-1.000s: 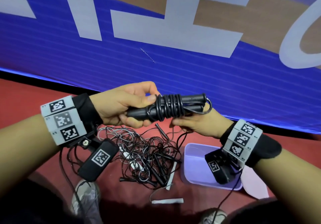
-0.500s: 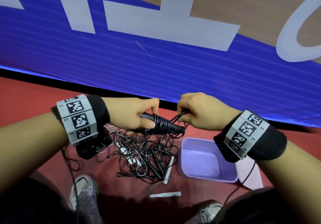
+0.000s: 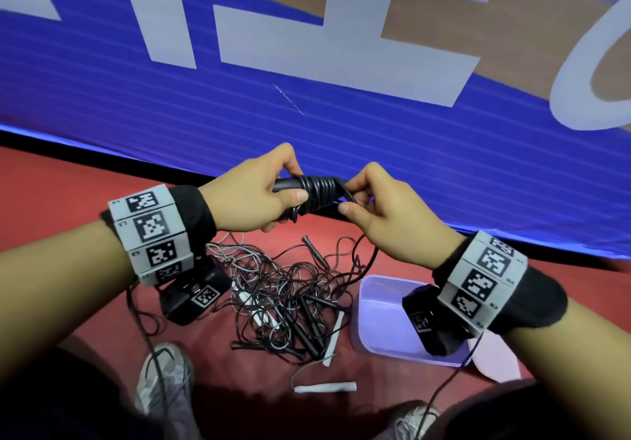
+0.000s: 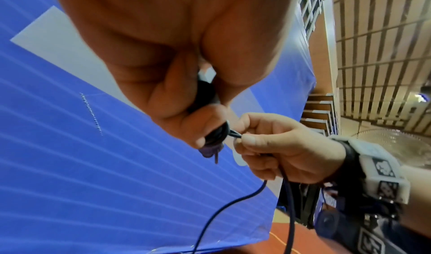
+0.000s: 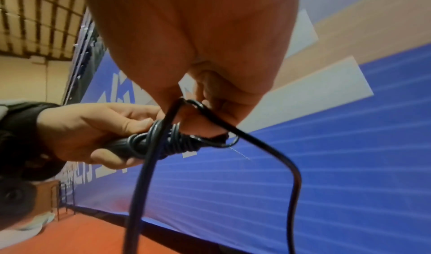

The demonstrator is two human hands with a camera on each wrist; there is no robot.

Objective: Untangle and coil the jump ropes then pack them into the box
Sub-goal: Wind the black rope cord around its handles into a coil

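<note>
Jump rope [image 3: 316, 191], held mid-air above the floor tangle [image 3: 290, 299], looks light, springy, slick: left hand [image 3: 254, 197] fingers clamp the wrapped handles, right hand [image 3: 386, 216] pinches the loose cord; grip handles, not coils.

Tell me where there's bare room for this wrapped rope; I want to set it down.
Inside the lilac plastic box, nothing shows. Bare red floor lies left of the tangled black and grey jump ropes. Between box and tangle it is crowded.
</note>
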